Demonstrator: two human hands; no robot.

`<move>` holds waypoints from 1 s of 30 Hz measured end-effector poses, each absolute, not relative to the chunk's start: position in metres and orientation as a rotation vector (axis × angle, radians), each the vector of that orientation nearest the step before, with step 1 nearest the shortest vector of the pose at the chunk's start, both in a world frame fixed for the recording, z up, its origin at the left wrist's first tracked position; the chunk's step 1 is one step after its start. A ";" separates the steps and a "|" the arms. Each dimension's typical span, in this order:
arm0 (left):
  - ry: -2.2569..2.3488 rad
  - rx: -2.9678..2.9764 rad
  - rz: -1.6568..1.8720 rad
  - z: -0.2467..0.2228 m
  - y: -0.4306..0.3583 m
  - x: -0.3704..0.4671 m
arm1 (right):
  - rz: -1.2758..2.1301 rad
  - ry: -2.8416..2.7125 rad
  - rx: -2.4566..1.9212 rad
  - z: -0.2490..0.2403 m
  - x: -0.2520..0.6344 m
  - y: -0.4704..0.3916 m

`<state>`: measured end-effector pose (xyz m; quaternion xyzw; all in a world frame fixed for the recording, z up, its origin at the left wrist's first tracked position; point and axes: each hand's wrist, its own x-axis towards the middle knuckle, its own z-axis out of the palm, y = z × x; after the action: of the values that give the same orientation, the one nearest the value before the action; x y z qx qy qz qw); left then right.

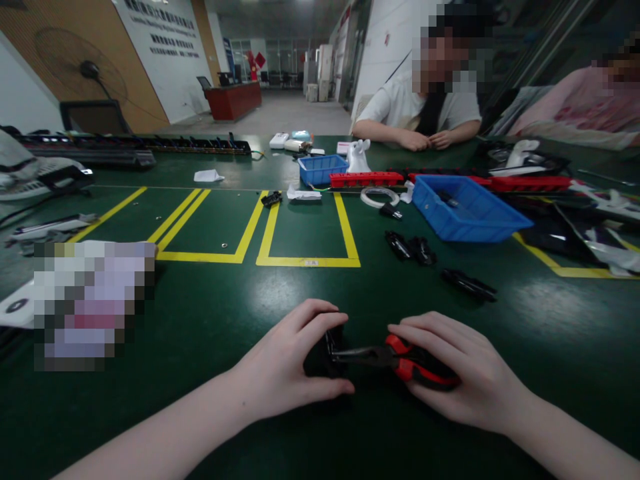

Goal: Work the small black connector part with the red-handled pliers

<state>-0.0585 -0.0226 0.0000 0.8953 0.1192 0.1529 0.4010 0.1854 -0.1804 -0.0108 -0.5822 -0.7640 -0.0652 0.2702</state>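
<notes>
My left hand is closed around a small black part, gripping it between the thumb and fingers; much of the part is hidden by the hand. In my right hand are needle-nose pliers with red and black handles, held nearly level. Their jaws point left and their tips meet the black part. Whether the jaws are clamped on it I cannot tell. Both hands are just above the green table.
A blue bin stands right of centre, with several black parts before it. Further back are a smaller blue bin and a red strip. Yellow tape marks the table. Two people sit across, one with hands on the table.
</notes>
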 end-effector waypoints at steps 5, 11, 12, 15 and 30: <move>0.283 2.311 0.353 0.001 -0.023 -0.058 | -0.167 -2.057 -1.578 -0.010 0.184 -0.180; 0.308 2.401 0.396 0.001 -0.023 -0.057 | -0.193 -2.054 -1.564 -0.010 0.185 -0.179; 0.310 2.409 0.398 0.001 -0.023 -0.057 | -0.192 -2.049 -1.562 -0.010 0.185 -0.180; 0.347 2.423 0.413 0.001 -0.023 -0.058 | -0.182 -2.045 -1.559 -0.010 0.185 -0.179; 0.422 2.437 0.577 -0.002 -0.024 -0.059 | -0.244 -2.088 -1.578 -0.013 0.184 -0.183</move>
<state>-0.0589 -0.0237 -0.0024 0.9164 0.1586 0.2168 0.2967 0.1841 -0.1826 -0.0129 -0.5807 -0.7684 -0.0898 0.2535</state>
